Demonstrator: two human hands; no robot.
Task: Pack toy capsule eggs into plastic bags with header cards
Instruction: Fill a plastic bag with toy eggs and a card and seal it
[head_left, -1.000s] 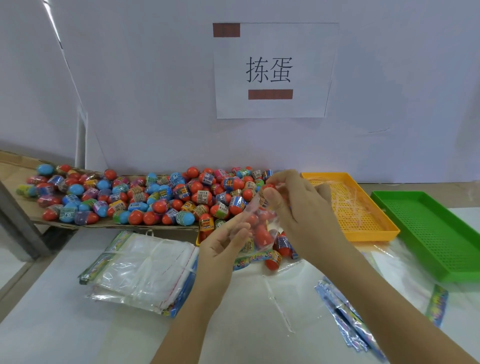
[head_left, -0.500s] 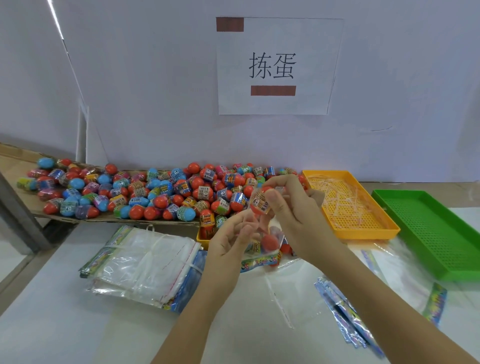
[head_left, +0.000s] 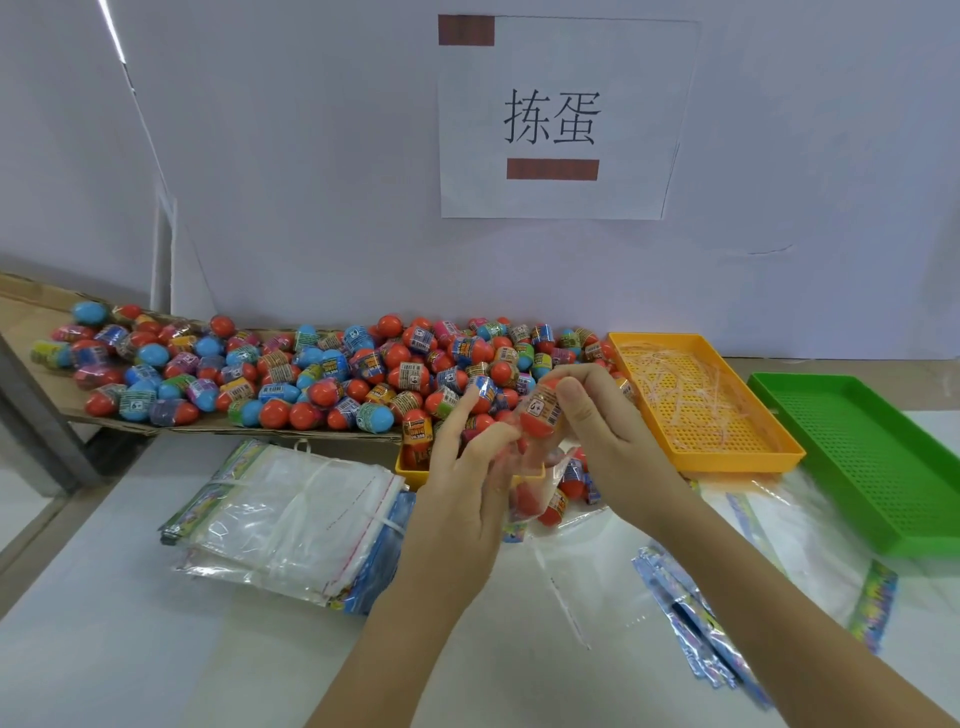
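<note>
- Right hand (head_left: 597, 436): pinching one capsule egg (head_left: 540, 413) between thumb and fingertips, just right of frame centre, right at the bag's mouth.
- Left hand (head_left: 467, 467): fingers are curling round the rim of the plastic bag (head_left: 543, 486) and holding it open at frame centre.
- Bag contents: several eggs are showing through the film and sagging low in the bag. Whether the bag's bottom is touching the desk (head_left: 104, 649) I cannot tell.
- Egg supply: a loose pile (head_left: 311, 374) is lying on a cardboard sheet (head_left: 31, 322) across the left and middle of the frame, behind the hands.
- Egg handling (judged): looking light, hard-shelled and glossy under its printed wrap, so probably slippery and quick to roll. The labelled middle band is offering the surest pinch.
- Bag handling (judged): thin, limp film that is likely collapsing shut unless the mouth edge is gripped. Holding it at the rim looks best, with a palm going under the bottom as the load grows.
- Spare bags: a stack (head_left: 291, 514) is lying lower left of centre.
- Trays: an orange tray (head_left: 696, 457) just right of the hands is holding thin clear strips, and a green tray (head_left: 857, 462) is sitting at far right.
</note>
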